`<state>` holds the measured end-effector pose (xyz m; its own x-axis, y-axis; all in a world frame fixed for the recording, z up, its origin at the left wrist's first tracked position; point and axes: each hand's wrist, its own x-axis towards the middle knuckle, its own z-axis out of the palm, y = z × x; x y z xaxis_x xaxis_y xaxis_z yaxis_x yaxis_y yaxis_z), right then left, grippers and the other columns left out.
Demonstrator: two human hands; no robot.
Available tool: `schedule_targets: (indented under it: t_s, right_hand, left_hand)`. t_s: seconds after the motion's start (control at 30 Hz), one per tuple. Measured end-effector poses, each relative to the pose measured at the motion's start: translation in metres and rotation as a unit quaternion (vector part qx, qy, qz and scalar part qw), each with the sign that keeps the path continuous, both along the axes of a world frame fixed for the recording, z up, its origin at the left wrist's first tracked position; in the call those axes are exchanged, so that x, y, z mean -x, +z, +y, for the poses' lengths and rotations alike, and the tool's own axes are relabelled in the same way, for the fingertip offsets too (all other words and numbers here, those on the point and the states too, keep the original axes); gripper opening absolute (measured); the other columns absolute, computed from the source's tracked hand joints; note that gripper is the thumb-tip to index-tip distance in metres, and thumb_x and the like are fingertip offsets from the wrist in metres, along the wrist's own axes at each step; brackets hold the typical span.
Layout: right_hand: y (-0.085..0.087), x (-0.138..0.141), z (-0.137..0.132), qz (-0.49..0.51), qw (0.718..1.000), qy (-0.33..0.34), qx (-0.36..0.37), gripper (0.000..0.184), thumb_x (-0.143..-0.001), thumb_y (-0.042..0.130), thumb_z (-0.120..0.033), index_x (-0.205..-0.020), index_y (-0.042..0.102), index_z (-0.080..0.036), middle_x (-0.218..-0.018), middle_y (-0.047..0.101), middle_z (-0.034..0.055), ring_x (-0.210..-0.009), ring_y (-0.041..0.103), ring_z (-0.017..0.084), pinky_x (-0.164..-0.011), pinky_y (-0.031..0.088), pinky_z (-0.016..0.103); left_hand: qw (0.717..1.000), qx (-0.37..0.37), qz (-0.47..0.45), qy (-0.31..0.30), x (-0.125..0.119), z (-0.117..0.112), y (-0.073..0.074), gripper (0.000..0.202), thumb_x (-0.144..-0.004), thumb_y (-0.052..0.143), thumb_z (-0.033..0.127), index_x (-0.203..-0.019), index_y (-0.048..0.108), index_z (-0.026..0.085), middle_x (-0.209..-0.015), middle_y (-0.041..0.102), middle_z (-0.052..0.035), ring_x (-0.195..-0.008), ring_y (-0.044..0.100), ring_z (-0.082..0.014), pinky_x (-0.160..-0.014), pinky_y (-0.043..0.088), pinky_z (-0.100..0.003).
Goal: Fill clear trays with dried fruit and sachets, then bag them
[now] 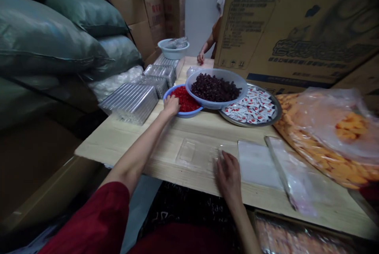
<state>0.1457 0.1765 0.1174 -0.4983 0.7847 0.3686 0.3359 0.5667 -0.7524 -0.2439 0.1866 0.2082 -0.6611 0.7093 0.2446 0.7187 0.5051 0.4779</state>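
Observation:
My left hand (171, 106) reaches over the rim of a blue dish (180, 114) holding diced red fruit (186, 99), and its fingertips are hidden. Overlapping that dish sits a pale blue bowl (237, 88) of dark dried berries (214, 87). My right hand (227, 177) lies spread on a flat clear plastic tray (192, 155) at the near side of the light wooden table (118, 143). Small white and red sachets (251, 106) fill a round metal tray (274, 116). Beyond my right hand lie a white sheet (257, 163) and a clear plastic bag (291, 175).
Stacked clear plastic trays (128, 102) stand left of the dishes. A clear bag of orange pieces (325, 139) lies at the right. A co-worker's hand (200, 57) rests on the far table end. Large sacks (59, 37) and cardboard boxes (296, 21) crowd both sides.

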Motion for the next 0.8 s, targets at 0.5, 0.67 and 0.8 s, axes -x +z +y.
schedule_targets:
  t_s: [0.5,0.67,0.8]
  right_hand:
    - [0.005,-0.04,0.003,0.074,0.986,0.062,0.135,0.023,-0.1,0.055,-0.03,-0.117,0.069,-0.024,-0.121,0.065,0.0079,-0.114,0.061,0.02,-0.101,0.05,0.038]
    - [0.001,-0.045,-0.003,0.082,0.981,0.057,0.166,0.022,-0.1,0.055,-0.031,-0.114,0.069,-0.024,-0.116,0.067,0.0072,-0.108,0.064,0.019,-0.094,0.052,0.034]
    - [0.006,-0.038,-0.006,0.097,0.98,0.06,0.163,0.021,-0.1,0.054,-0.03,-0.112,0.07,-0.023,-0.113,0.068,0.0067,-0.107,0.065,0.019,-0.092,0.053,0.031]
  left_hand:
    - [0.99,0.138,0.031,-0.023,0.029,0.014,-0.002,0.01,-0.079,0.065,0.023,-0.085,0.068,0.015,-0.093,0.07,-0.0114,-0.103,0.064,-0.0299,-0.097,0.047,-0.038]
    - [0.983,-0.165,0.077,0.038,0.013,0.013,0.019,0.019,-0.094,0.052,0.028,-0.106,0.062,0.017,-0.093,0.068,-0.0064,-0.085,0.063,-0.0202,-0.088,0.049,-0.034]
    - [0.956,-0.275,0.078,-0.064,-0.027,0.047,0.055,0.015,-0.091,0.062,0.028,-0.101,0.065,0.018,-0.091,0.066,-0.0039,-0.082,0.061,-0.0178,-0.084,0.048,-0.032]
